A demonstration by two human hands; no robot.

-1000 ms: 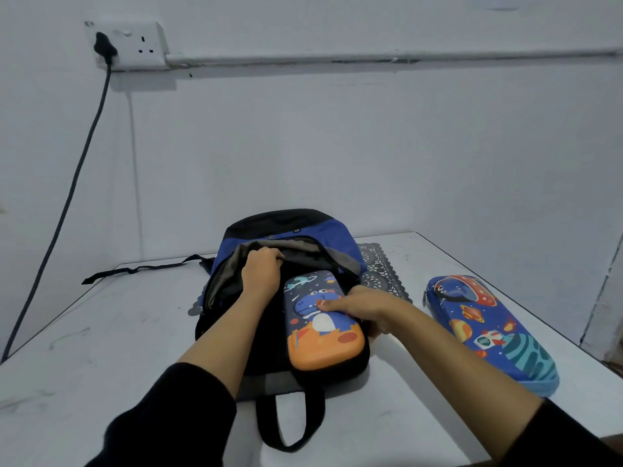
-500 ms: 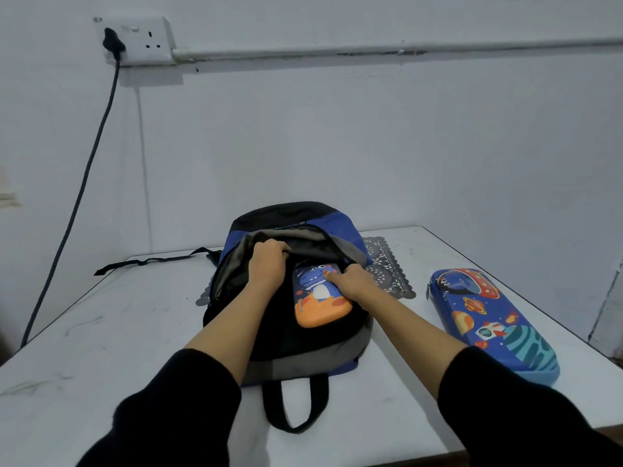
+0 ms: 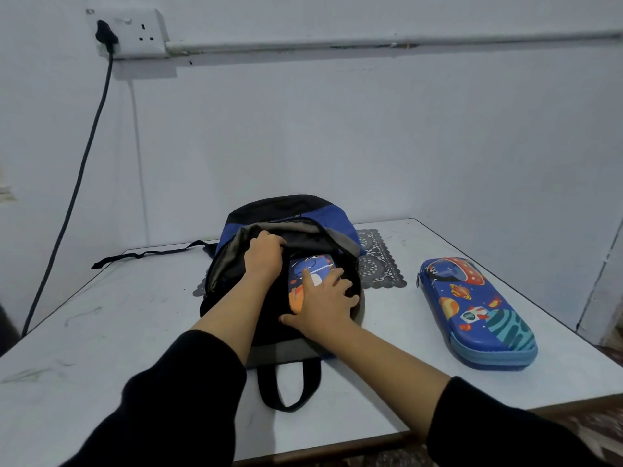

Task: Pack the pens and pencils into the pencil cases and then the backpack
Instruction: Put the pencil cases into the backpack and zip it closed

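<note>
My left hand (image 3: 266,256) grips the backpack's (image 3: 279,207) upper lip, holding its mouth wide. My right hand (image 3: 325,306), fingers flat and spread, presses the dino case (image 3: 315,264), half inside that mouth. The shell looks rigid, light and slick, so I'd push its end. The second case (image 3: 472,308) lies right of the backpack.

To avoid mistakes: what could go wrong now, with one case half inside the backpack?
If the left hand slips off the backpack flap, the opening may close on the case. The right hand only presses flat on it, so it may jam. The second case could be forgotten.
</note>
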